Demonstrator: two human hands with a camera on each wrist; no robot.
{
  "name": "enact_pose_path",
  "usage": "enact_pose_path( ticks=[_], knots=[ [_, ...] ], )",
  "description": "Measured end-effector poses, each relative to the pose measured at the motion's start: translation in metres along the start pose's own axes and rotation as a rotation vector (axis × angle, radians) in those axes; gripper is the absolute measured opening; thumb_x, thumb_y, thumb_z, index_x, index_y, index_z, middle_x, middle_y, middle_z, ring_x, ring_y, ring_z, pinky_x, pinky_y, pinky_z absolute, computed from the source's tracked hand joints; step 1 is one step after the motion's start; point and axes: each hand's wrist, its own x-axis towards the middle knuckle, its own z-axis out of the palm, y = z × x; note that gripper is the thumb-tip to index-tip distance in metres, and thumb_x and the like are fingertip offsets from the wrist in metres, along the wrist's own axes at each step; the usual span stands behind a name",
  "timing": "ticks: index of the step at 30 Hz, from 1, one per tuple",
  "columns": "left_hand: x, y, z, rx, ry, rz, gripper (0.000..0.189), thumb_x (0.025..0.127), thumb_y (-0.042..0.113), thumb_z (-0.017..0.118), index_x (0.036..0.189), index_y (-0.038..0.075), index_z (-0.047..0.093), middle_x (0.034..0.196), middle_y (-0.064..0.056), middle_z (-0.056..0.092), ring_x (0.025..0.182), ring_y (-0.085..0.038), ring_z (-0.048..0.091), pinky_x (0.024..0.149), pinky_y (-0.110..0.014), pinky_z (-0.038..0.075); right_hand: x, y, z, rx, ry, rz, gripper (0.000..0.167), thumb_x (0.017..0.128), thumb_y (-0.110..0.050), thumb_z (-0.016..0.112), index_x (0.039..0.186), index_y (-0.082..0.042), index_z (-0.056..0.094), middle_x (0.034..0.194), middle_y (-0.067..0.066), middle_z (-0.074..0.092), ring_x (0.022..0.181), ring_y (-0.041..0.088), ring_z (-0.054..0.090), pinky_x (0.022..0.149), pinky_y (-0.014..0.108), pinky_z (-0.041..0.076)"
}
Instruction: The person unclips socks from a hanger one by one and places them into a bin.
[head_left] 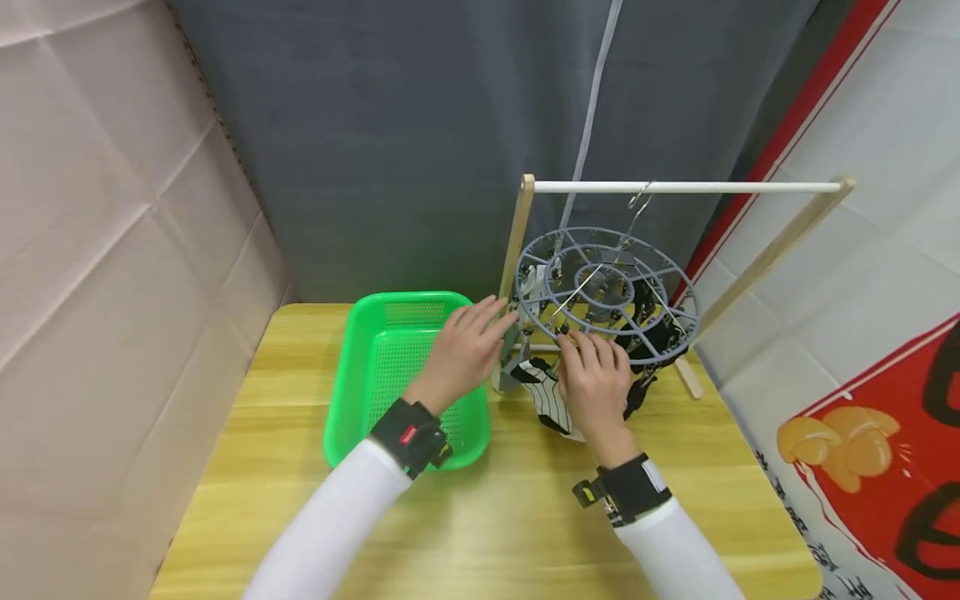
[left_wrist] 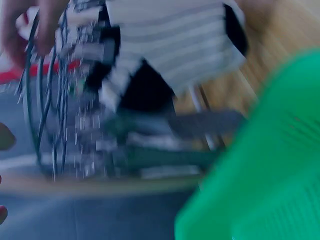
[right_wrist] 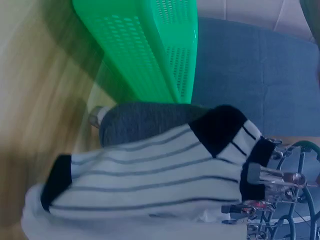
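A round grey clip hanger hangs by its hook from a white rod. My right hand is at its front rim, the rim passing between fingers in the left wrist view. Below hangs a white sock with dark stripes and black heel and toe, its top at a metal clip. Behind it is a dark grey sock. My left hand, holding nothing, is left of the hanger with its fingers extended, overlapping the green basket's right edge in the head view.
The green plastic basket stands on the wooden table, left of the rack's wooden post. The white rod crosses above the hanger. Black socks hang at its right side, a white piece at its left.
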Motion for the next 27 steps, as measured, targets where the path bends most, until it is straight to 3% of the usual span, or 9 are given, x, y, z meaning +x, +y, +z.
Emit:
enact_pose_path(
  ticks=[3, 6, 9, 13, 19, 23, 27],
  knots=[
    [0.027, 0.008, 0.011, 0.009, -0.045, 0.064, 0.042, 0.095, 0.020, 0.058, 0.136, 0.019, 0.054, 0.145, -0.006, 0.053, 0.136, -0.023, 0.048, 0.108, -0.041, 0.043, 0.006, -0.004, 0.002, -0.008, 0.031, -0.019, 0.012, 0.091, -0.011, 0.064, 0.096, -0.009, 0.074, 0.093, 0.008, 0.074, 0.083, 0.028, 0.066, 0.075, 0.041, 0.051],
    [0.037, 0.007, 0.016, 0.028, -0.075, 0.049, 0.035, 0.095, 0.020, 0.059, 0.130, 0.020, 0.060, 0.139, -0.003, 0.058, 0.135, -0.022, 0.050, 0.108, -0.041, 0.042, 0.007, -0.006, -0.001, 0.044, 0.035, -0.012, 0.011, 0.090, -0.010, 0.064, 0.093, -0.008, 0.074, 0.090, 0.008, 0.074, 0.078, 0.029, 0.065, 0.069, 0.040, 0.051],
    [0.038, 0.005, 0.017, 0.043, -0.067, 0.048, 0.024, 0.095, 0.023, 0.061, 0.118, 0.022, 0.067, 0.126, 0.002, 0.067, 0.129, -0.018, 0.056, 0.107, -0.042, 0.042, 0.004, -0.003, -0.006, 0.111, 0.045, 0.034, 0.011, 0.089, -0.009, 0.065, 0.092, -0.007, 0.075, 0.089, 0.009, 0.074, 0.078, 0.030, 0.065, 0.068, 0.042, 0.051],
    [0.037, 0.005, 0.016, 0.057, -0.020, 0.099, 0.017, 0.095, 0.029, 0.061, 0.109, 0.026, 0.071, 0.110, 0.008, 0.072, 0.114, -0.014, 0.063, 0.101, -0.041, 0.044, -0.001, 0.002, -0.012, 0.172, 0.038, 0.089, 0.010, 0.087, -0.007, 0.066, 0.092, -0.006, 0.075, 0.089, 0.011, 0.074, 0.080, 0.032, 0.064, 0.073, 0.044, 0.051],
    [0.037, 0.010, 0.011, 0.076, 0.023, 0.110, 0.016, 0.095, 0.032, 0.061, 0.106, 0.027, 0.072, 0.104, 0.008, 0.073, 0.106, -0.014, 0.065, 0.096, -0.039, 0.045, -0.004, 0.004, -0.019, 0.201, 0.032, 0.104, 0.014, 0.087, -0.007, 0.064, 0.096, -0.003, 0.074, 0.096, 0.014, 0.073, 0.088, 0.036, 0.062, 0.081, 0.048, 0.049],
    [0.037, 0.016, 0.008, 0.075, 0.020, 0.093, 0.015, 0.095, 0.032, 0.062, 0.104, 0.027, 0.072, 0.103, 0.008, 0.073, 0.105, -0.015, 0.065, 0.097, -0.040, 0.045, -0.010, -0.012, -0.022, 0.321, 0.094, 0.056, 0.017, 0.080, -0.002, 0.064, 0.095, 0.003, 0.071, 0.094, 0.019, 0.070, 0.086, 0.037, 0.062, 0.081, 0.046, 0.051],
    [0.038, 0.022, 0.003, 0.076, 0.011, 0.079, 0.015, 0.095, 0.033, 0.061, 0.102, 0.027, 0.073, 0.104, 0.008, 0.073, 0.104, -0.015, 0.065, 0.097, -0.040, 0.045, -0.016, -0.036, -0.016, 0.358, -0.017, 0.060, 0.024, 0.077, -0.006, 0.073, 0.096, 0.007, 0.067, 0.089, 0.019, 0.067, 0.080, 0.033, 0.063, 0.071, 0.040, 0.056]
  ],
)
